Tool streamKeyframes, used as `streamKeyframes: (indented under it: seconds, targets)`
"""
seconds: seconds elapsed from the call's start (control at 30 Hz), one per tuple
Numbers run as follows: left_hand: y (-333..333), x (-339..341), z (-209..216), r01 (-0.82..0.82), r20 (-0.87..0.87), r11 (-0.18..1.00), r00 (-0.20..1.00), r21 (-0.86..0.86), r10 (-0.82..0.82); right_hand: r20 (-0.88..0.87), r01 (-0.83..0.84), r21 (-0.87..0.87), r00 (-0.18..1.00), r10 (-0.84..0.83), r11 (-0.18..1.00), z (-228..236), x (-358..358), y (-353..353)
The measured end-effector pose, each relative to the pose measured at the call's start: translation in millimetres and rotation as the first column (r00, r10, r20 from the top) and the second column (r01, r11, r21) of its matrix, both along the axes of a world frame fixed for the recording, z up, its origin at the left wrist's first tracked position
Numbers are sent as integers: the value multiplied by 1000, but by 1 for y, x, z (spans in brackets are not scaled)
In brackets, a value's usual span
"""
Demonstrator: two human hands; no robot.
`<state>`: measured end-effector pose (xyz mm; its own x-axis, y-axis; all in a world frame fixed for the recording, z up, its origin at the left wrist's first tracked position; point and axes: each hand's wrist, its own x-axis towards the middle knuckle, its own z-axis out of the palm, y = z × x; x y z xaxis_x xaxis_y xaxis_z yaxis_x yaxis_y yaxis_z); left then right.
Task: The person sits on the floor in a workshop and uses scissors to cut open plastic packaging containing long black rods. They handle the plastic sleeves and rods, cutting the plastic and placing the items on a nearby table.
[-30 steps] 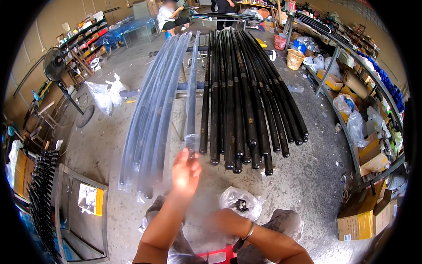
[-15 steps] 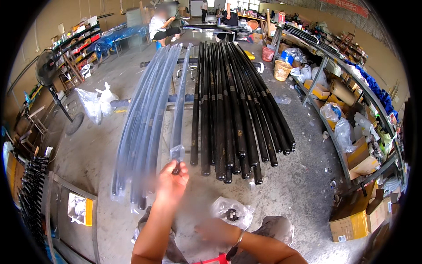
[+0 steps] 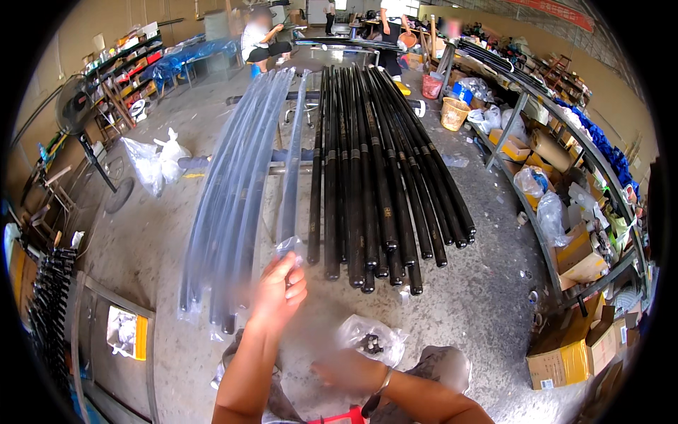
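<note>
My left hand (image 3: pixel 280 291) is closed, fingers curled round the near end of a long clear plastic sleeve (image 3: pixel 290 191). Whether a pole lies inside that sleeve I cannot make out. To its left lie several black poles in clear plastic sleeves (image 3: pixel 240 169), side by side. Several bare glossy black poles (image 3: pixel 371 191) fan out just to its right, near ends toward me. My right hand (image 3: pixel 349 371) is low in front of my lap, its fingers smeared by blur. Close beyond it is an open clear plastic bag (image 3: pixel 371 339) with small dark pieces in it.
A metal rack (image 3: pixel 519 120) with bags and boxes runs along the right, with open cartons (image 3: pixel 572 353) at its near end. At left stand a fan (image 3: pixel 88 141), white plastic bags (image 3: pixel 159 162) and a metal frame (image 3: pixel 152 353). A seated person (image 3: pixel 261 42) is far ahead.
My left hand has turned and its fingers have closed further over the sleeve's end, hiding the dark tip seen before. The right hand is about where it was. A far standing person has shifted.
</note>
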<state>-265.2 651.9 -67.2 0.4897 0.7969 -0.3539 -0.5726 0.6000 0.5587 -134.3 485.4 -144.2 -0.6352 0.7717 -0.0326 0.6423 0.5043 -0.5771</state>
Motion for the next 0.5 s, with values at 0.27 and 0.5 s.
streamKeyframes:
  seconds: [0.27, 0.5]
  targets:
    - [-11, 6, 6, -14, -58, 997, 998, 76, 18, -2, 23, 39, 1000, -23, 999, -9, 1, 5]
    - [-17, -2, 10, 57, -94, 987, 995, 151, -43, -97, 141, 99, 987, -132, 985, 34, -4, 26]
